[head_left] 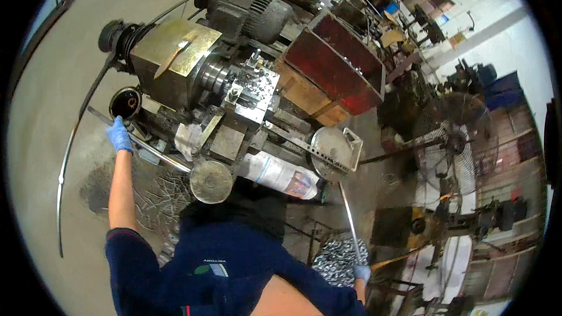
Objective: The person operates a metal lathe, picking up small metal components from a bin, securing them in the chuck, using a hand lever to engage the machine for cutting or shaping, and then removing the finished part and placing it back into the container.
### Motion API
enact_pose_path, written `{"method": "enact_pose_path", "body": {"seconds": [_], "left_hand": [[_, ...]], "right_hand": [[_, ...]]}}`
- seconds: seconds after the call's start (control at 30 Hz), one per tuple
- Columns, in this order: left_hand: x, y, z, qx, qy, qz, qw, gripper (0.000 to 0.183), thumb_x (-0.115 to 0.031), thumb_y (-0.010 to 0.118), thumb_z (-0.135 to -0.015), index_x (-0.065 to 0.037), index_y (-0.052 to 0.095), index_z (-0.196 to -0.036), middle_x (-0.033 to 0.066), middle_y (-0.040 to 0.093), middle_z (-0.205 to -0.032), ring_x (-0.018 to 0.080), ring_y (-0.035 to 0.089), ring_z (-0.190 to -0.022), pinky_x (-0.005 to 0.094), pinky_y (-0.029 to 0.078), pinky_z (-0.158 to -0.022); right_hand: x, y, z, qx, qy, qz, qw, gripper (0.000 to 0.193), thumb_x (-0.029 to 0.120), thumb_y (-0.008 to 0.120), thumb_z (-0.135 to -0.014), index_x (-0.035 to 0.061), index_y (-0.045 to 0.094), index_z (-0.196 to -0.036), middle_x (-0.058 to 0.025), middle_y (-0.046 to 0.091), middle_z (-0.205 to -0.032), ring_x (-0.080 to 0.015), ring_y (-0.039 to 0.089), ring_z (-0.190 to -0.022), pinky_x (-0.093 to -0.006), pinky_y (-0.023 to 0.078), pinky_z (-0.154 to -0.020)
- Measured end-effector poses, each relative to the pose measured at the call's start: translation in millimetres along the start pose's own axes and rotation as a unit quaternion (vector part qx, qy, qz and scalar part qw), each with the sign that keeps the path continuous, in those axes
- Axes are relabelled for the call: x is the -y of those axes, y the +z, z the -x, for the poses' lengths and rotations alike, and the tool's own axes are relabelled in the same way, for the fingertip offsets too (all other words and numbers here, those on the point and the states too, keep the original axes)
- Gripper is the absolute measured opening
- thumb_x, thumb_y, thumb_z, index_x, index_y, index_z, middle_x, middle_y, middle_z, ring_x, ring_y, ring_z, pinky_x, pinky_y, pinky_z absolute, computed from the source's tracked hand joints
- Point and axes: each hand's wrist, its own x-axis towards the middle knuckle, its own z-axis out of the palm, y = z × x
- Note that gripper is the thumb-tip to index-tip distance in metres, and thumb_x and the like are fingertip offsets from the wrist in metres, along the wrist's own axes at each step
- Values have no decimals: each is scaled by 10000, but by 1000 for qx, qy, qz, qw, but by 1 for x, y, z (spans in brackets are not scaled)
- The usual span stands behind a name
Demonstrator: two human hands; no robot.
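Note:
My left hand [119,135], in a blue glove, is closed on a long metal bar [157,153] at the lathe's front left. That bar slants down toward a round metal disc [211,182]. At the lower right, my blue-gloved right hand [362,273] is at the lower end of a thin metal rod [349,210], its fingers seemingly wrapped round it. Beside that hand lies a heap of small shiny metal parts [333,262]. The lathe's chuck [215,77] faces a chip-covered tool slide [253,90].
An electric motor [249,13] sits behind the brass-coloured headstock cover [170,44]. A red box [333,61] on wood stands right of the slide. A large fan [456,140] is further right. Scrap pieces [158,202] litter the floor near my left arm.

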Motion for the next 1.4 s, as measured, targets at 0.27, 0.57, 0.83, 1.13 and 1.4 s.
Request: {"method": "enact_pose_path", "body": {"seconds": [0.27, 0.57, 0.83, 1.13, 1.4], "left_hand": [[-1, -16, -17, -18, 31, -39, 999, 206, -109, 585, -804, 66, 576, -696, 123, 593, -616, 178, 550, -473, 307, 454, -421], [-22, 5, 14, 2, -7, -9, 1000, 149, -63, 545, -802, 84, 569, -794, 138, 597, -676, 205, 571, -490, 318, 501, -427], [-15, 3, 7, -2, -5, 6, 1000, 136, -68, 543, -796, 61, 567, -758, 130, 593, -676, 207, 552, -465, 306, 495, -419], [-13, 3, 2, -7, -5, 5, 1000, 172, -76, 534, -789, 90, 567, -762, 145, 599, -675, 214, 554, -460, 317, 503, -417], [-14, 2, 3, -1, -10, 2, 1000, 170, -79, 524, -799, 79, 582, -779, 146, 612, -685, 210, 563, -477, 307, 503, -439]], "right_hand": [[9, -2, 14, -63, -53, -16, 997, 443, 447, 604, -704, 17, 671, -786, -209, 646, -840, -360, 630, -817, -429, 505, -727], [21, -24, 35, -31, 77, -96, 992, 445, 365, 707, -632, -37, 648, -812, -274, 618, -893, -388, 611, -862, -432, 491, -753], [11, -10, 28, 8, 76, -78, 994, 528, 447, 638, -701, -47, 633, -887, -282, 604, -956, -398, 593, -931, -440, 479, -795], [18, -13, 36, -6, 96, -53, 994, 457, 397, 668, -677, -12, 656, -880, -243, 628, -945, -358, 613, -915, -417, 480, -814], [15, -12, 40, 14, 104, -61, 993, 427, 365, 699, -653, 8, 660, -883, -242, 627, -954, -340, 615, -926, -411, 482, -814]]}}
